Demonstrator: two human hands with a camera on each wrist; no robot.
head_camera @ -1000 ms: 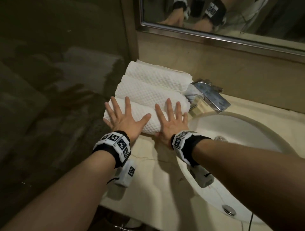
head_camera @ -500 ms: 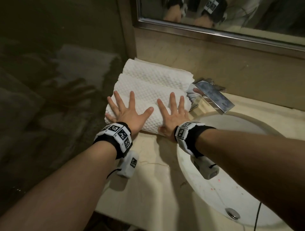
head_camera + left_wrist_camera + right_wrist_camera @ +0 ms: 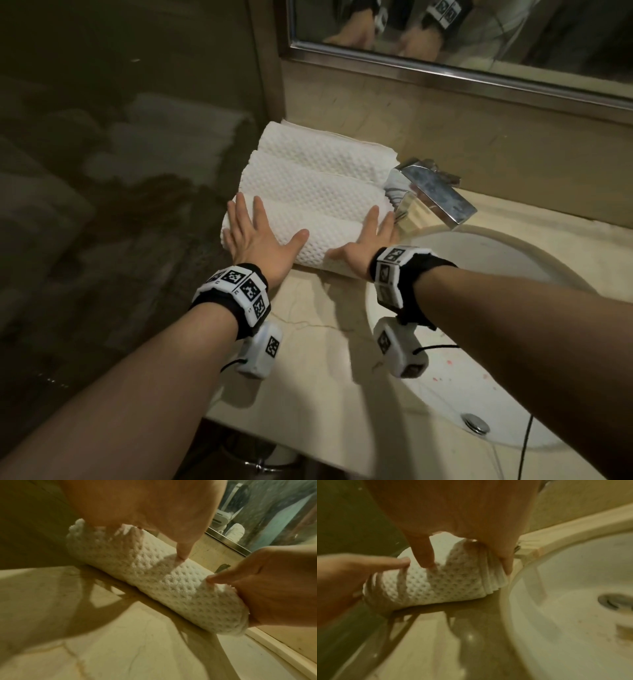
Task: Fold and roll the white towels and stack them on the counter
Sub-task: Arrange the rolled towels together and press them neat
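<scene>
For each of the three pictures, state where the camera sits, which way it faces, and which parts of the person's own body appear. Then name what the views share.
Head: worn high, facing forward and down at the counter; shows both forearms, left hand and right hand flat on the nearest rolled towel, beside the sink.
Left wrist: low, facing along the left hand across the towel toward the mirror; right hand at the right.
Right wrist: low, facing along the right hand at the towel's end; left hand at the left.
Shared: all show that towel, the counter and both hands.
</scene>
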